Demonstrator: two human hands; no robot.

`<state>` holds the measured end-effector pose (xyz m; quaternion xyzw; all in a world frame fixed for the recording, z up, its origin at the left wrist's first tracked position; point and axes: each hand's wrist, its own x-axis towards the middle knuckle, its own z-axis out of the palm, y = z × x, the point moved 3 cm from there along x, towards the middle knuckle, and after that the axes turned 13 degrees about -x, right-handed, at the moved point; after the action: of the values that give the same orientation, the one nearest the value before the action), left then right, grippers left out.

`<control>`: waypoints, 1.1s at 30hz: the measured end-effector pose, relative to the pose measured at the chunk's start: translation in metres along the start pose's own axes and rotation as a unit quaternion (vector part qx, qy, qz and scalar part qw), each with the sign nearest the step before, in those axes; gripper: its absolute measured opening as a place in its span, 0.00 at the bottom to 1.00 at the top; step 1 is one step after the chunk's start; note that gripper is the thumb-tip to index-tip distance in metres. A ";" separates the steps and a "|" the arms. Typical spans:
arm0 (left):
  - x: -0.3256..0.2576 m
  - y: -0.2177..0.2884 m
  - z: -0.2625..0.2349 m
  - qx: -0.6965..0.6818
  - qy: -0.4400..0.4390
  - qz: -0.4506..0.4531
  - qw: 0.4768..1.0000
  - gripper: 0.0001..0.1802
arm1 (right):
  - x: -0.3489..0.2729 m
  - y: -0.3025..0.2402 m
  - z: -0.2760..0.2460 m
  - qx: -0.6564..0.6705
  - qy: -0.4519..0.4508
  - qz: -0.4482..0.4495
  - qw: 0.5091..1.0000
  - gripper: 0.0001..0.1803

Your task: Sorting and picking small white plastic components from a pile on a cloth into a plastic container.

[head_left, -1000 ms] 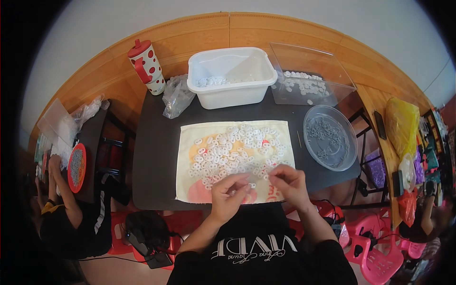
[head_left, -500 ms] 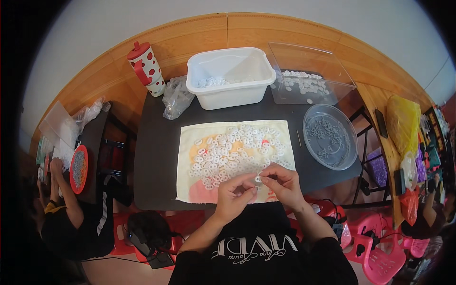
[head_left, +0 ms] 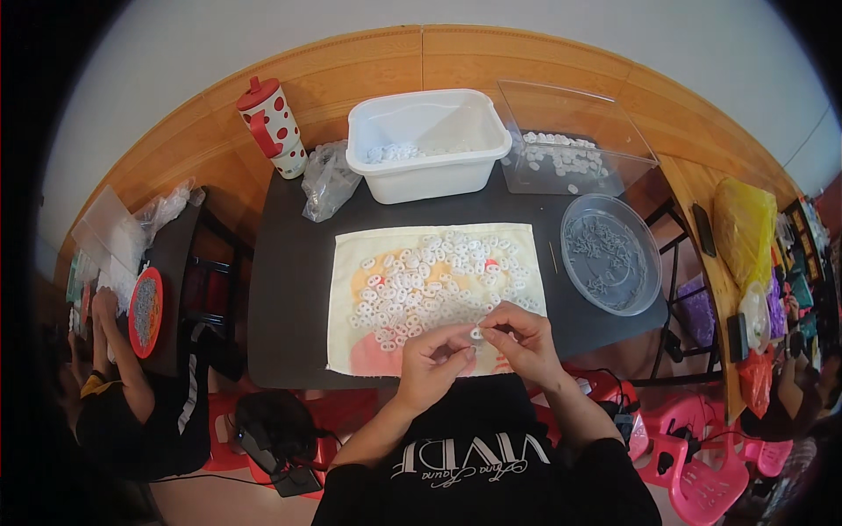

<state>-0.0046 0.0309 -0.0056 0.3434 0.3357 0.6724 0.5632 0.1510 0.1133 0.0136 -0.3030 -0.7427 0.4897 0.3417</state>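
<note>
My left hand (head_left: pixel 431 361) and my right hand (head_left: pixel 524 340) meet over the towel's near edge. Between their fingertips is a small white plastic piece (head_left: pixel 476 333) with holes, pinched by both hands. Whether a grey bit is fitted in it is too small to tell. On the cream towel (head_left: pixel 345 254), beyond my hands, lies a loose spread of white two-holed pieces (head_left: pixel 408 285). A round clear tub (head_left: pixel 645 294) to the right holds many small dark grey parts (head_left: pixel 601 245).
A white basin (head_left: pixel 430 182) with white pieces stands at the back, beside a clear box (head_left: pixel 605 110). A spotted tumbler (head_left: pixel 279 131) and a plastic bag (head_left: pixel 329 180) stand back left. A thin stick (head_left: pixel 553 256) lies near the tub. At far left another person's arm (head_left: pixel 123 359) reaches over a table.
My hands stay in nearly the same place, still pinching the white piece. The whole view has shifted very slightly.
</note>
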 end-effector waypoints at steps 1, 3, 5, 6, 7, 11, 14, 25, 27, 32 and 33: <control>0.000 0.000 -0.001 0.005 0.001 0.001 1.000 0.20 | 0.000 0.000 0.000 -0.003 0.001 -0.008 1.000 0.06; 0.000 0.001 0.000 0.009 0.003 0.003 1.000 0.20 | 0.000 -0.005 0.000 -0.011 -0.003 -0.005 1.000 0.06; 0.000 0.003 0.001 0.002 0.006 0.019 1.000 0.19 | 0.000 -0.005 0.001 -0.019 -0.009 -0.003 1.000 0.06; 0.001 0.004 0.002 0.002 0.006 0.019 1.000 0.19 | 0.000 -0.005 0.001 -0.021 -0.012 -0.007 1.000 0.06; 0.001 0.004 0.002 0.006 0.008 0.024 1.000 0.18 | 0.000 -0.005 0.001 -0.024 -0.014 -0.012 1.000 0.05; 0.001 0.003 0.002 0.001 0.022 0.021 1.000 0.16 | 0.000 -0.010 0.002 -0.024 -0.025 -0.014 0.999 0.05; 0.000 0.000 0.001 -0.005 0.034 0.028 0.999 0.16 | 0.000 -0.011 0.002 -0.026 -0.021 -0.027 0.999 0.06; 0.001 -0.005 -0.003 0.020 0.034 0.015 0.999 0.14 | -0.005 0.001 0.006 -0.044 -0.020 -0.032 0.998 0.13; 0.003 -0.006 -0.004 0.039 0.026 0.012 0.999 0.13 | -0.005 0.004 0.005 -0.067 -0.019 -0.050 0.996 0.13; 0.006 0.001 -0.002 0.240 -0.016 0.058 0.969 0.12 | -0.004 0.003 0.005 -0.162 -0.018 -0.090 0.983 0.13; 0.007 0.001 -0.002 0.240 -0.016 0.058 0.969 0.12 | -0.004 0.002 0.006 -0.181 -0.012 -0.101 0.978 0.14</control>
<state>-0.0073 0.0372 -0.0052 0.4982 0.4578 0.5978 0.4299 0.1488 0.1082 0.0093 -0.2769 -0.8498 0.3141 0.3201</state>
